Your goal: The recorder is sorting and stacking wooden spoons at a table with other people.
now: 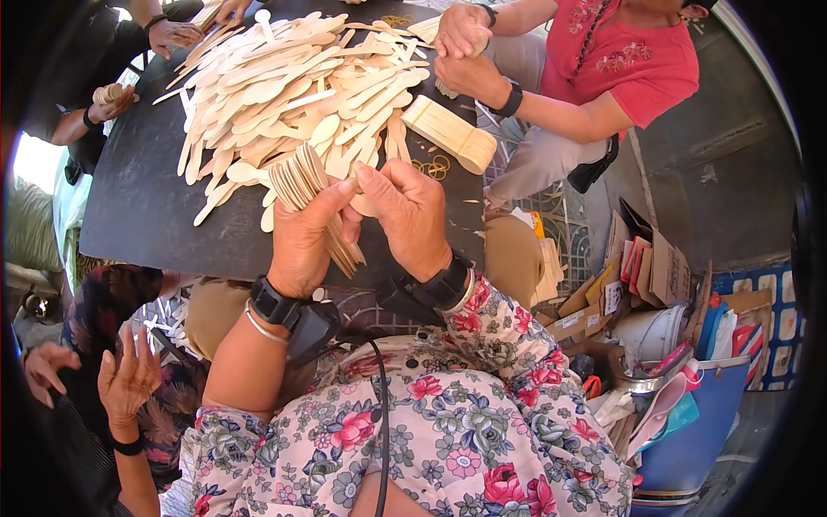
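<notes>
My left hand (pixel 306 233) is closed around a stack of wooden spoons (pixel 297 178), their ends fanned upward and their other ends showing below the fingers. Close beside it, my right hand (pixel 409 215) pinches a wooden spoon (pixel 363 205) between thumb and fingers. Most of that spoon is hidden by the hands. Just beyond them a large heap of loose wooden spoons (pixel 284 95) covers much of the dark table (pixel 164 211). To the right of the heap lies a bundle of stacked spoons (pixel 450 133), with yellow rubber bands (pixel 435 167) near it.
Across the table, a person in a red top (pixel 620 65) holds spoons in both hands. Other people's hands (pixel 177 36) work at the far left, and more hands (pixel 129 375) show at lower left. A blue bin (pixel 698 439) and cardboard pieces (pixel 663 267) stand at right.
</notes>
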Tool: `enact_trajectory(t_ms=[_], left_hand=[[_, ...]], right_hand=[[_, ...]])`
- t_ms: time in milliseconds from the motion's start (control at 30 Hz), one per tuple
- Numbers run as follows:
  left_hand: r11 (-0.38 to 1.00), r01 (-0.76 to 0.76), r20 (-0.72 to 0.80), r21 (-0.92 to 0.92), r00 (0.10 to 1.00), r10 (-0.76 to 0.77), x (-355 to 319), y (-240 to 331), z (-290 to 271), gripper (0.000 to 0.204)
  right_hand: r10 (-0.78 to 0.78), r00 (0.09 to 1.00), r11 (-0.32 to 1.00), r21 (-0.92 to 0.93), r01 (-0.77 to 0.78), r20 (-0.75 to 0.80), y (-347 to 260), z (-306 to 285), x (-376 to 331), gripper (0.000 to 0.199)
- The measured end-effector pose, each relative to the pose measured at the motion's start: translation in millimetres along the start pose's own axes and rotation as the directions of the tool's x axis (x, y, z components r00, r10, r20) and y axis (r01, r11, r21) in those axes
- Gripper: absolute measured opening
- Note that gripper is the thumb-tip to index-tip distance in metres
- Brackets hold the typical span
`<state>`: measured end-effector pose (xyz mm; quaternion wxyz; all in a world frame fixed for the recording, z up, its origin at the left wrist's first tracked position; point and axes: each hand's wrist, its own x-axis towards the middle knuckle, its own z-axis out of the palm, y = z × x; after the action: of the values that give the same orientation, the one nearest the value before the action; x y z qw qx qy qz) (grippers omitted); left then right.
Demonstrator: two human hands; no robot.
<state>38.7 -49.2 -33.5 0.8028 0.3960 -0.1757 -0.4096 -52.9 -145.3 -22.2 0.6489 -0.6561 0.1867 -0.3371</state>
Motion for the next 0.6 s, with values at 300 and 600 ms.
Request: enact_trajectory(t_ms=[300,600], left_hand=[[0.992,0.023,-0.072,-0.125,0.997,-0.032,-1.7,-1.2,3.0,0.008],[0.987,0.025,-0.105,-0.157,0.994,-0.042,1.4,2.6,0.6,0.008]], right_hand=[[0.033,0.999,0.989,0.141,-0.032,-0.006,-0.5,10.0,3.7,0.031],[0.084,0.996,0.973,0.212,-0.087,0.025,-1.2,19.1,8.2,0.033]])
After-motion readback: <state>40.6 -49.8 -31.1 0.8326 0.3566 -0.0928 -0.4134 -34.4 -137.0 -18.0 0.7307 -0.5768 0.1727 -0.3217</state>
